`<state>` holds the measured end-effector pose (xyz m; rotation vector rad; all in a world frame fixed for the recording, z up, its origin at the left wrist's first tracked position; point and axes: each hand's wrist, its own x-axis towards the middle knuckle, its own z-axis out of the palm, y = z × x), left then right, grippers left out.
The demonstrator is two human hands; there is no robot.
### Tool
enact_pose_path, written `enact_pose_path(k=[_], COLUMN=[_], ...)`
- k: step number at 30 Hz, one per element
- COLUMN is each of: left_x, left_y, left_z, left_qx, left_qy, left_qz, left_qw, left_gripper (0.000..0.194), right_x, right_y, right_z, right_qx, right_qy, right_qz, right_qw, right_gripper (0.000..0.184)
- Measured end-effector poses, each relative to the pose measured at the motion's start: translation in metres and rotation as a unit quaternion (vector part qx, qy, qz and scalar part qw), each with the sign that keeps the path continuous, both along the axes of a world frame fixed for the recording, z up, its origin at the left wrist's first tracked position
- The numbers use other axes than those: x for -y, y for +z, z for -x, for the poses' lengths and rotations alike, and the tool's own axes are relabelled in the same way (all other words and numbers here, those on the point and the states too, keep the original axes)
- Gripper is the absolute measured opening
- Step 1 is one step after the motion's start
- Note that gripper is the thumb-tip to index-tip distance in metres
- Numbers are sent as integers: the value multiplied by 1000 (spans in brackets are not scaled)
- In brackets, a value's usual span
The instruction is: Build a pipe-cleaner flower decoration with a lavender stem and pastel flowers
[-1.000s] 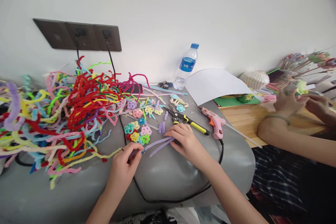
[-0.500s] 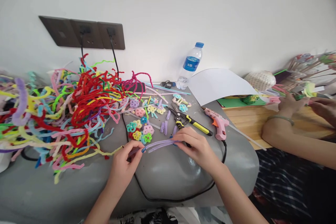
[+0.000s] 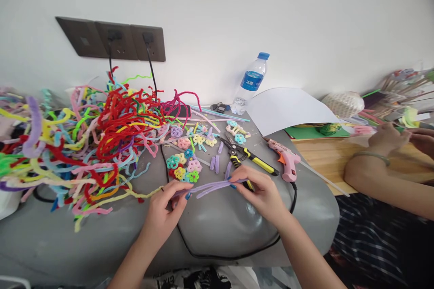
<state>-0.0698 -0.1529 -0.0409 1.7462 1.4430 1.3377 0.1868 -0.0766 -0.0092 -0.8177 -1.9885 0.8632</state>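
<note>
Several lilac pipe cleaners (image 3: 212, 187) stretch between my two hands, just above the grey surface. My left hand (image 3: 168, 205) pinches them at the left, thumb and fingers together. At the right, my right hand (image 3: 259, 194) pinches them between thumb and fingertips. Beyond my right hand lie yellow-and-black pliers (image 3: 256, 160), partly covered by it. Short cut lilac pieces (image 3: 214, 163) rest near the pliers. Small pipe-cleaner flowers (image 3: 185, 167) in several colours sit behind my left hand.
A big tangle of coloured pipe cleaners (image 3: 129, 122) fills the left. Right of the pliers lies a pink glue gun (image 3: 288, 162), its black cord (image 3: 217, 258) looping in front. A water bottle (image 3: 251, 82) leans by the wall. A co-worker's hands (image 3: 389, 137) are at far right.
My left fingers have shifted slightly on the lilac pipe cleaners, and my right hand still grips them. The whole view has moved a little. The co-worker's hands have shifted slightly.
</note>
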Motion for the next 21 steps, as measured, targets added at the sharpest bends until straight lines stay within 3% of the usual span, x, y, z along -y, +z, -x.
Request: enact_pose_path(k=[5, 21], left_x=[0, 0], left_y=[3, 1], left_z=[-3, -3], left_qx=[3, -20], left_qy=[-26, -15], left_qz=[-31, -101], left_qw=[999, 995], left_gripper=[19, 9], right_x=[1, 6], right_y=[-1, -4], right_z=[1, 3], right_qx=[-5, -12], right_qy=[6, 34], right_qz=[11, 31], right_qw=[1000, 999], right_gripper=[11, 14])
